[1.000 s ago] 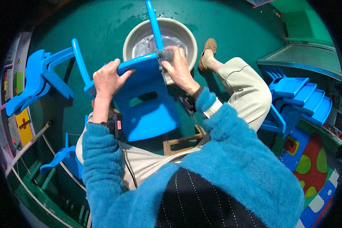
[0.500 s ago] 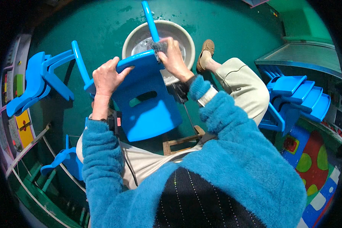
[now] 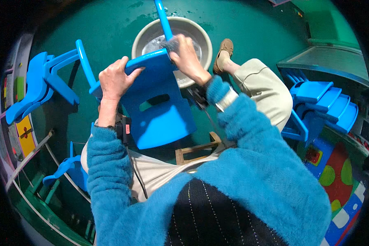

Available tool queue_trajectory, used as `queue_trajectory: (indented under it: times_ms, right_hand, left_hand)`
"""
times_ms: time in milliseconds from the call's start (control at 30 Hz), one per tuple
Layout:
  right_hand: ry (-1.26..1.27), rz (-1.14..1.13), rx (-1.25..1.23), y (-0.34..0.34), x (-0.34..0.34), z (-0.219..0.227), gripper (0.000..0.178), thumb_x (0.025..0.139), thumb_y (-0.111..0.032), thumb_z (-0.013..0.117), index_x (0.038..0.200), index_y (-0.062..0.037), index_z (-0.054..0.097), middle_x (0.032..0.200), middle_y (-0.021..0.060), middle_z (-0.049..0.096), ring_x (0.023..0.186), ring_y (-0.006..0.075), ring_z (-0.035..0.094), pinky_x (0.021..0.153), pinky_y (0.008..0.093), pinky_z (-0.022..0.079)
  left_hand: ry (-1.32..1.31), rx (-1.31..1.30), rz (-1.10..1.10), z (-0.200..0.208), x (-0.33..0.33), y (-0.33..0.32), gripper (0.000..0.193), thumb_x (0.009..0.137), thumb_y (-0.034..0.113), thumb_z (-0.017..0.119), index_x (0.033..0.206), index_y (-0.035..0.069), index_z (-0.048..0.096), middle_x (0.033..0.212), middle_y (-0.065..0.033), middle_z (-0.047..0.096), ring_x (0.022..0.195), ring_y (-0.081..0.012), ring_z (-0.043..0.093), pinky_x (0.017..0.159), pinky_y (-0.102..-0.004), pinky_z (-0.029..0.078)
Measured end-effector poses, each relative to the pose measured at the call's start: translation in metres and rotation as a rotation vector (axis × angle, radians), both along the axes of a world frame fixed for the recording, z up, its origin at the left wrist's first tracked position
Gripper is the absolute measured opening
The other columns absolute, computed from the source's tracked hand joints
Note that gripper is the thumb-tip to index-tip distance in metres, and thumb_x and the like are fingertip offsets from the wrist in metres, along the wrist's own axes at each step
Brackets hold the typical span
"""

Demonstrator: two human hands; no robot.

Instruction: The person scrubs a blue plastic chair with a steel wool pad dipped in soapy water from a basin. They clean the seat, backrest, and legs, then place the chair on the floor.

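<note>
A small blue plastic chair (image 3: 164, 123) is tilted in front of me, with a slot in its backrest and a leg reaching over the basin. My left hand (image 3: 117, 79) is closed round the upper edge of the chair at its left side. In my right hand (image 3: 187, 57) is a dark grey mesh scouring pad (image 3: 173, 44), pressed against the chair where the leg (image 3: 163, 20) meets the seat. Fingers of the right hand partly cover the pad. Beneath that hand stands a round beige basin (image 3: 137, 41) with some water in it.
Other blue chairs stand at the left (image 3: 37, 86), and a stack of blue chairs (image 3: 326, 98) is at the right. A low wooden stool (image 3: 184, 155) sits between my legs. A metal-framed rack (image 3: 28, 164) lies lower left. Wet spots mark the green floor (image 3: 110, 28) behind the basin.
My right hand and the scouring pad have shifted slightly up along the leg joint. The left hand keeps its grip on the chair, and the whole view has moved a little.
</note>
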State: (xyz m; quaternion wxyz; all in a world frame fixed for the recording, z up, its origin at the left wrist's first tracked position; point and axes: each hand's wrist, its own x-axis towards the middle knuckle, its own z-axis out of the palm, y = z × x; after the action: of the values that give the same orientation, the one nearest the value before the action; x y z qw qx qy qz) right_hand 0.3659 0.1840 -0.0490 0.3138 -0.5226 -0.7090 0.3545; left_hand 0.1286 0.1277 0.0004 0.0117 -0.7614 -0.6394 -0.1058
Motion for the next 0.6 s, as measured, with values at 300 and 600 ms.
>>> queue_trajectory:
  times_ms: [300,600]
  right_hand:
    - [0.507,-0.432,-0.342,0.048,0.036,-0.049,0.058,0.083,-0.026,0.076,0.129,-0.0082,0.045,0.114,0.0179,0.063,0.105,0.0266,0.064,0.089,0.038,0.053]
    - [0.074,-0.313,-0.203,0.021,0.014,-0.052,0.059,0.093,-0.041,0.063,0.14,-0.0083,0.047,0.13,0.0282,0.05,0.125,0.0414,0.048,0.107,0.0471,0.038]
  left_hand:
    - [-0.005,-0.046,0.016,0.004,0.001,0.0,0.051,0.077,0.059,0.075,0.091,0.011,0.063,0.077,-0.0091,0.068,0.07,-0.0281,0.07,0.057,-0.0397,0.054]
    - [0.014,-0.056,0.021,0.005,0.001,0.001,0.051,0.076,0.058,0.075,0.087,0.011,0.059,0.076,-0.0087,0.067,0.071,-0.0279,0.07,0.057,-0.0395,0.054]
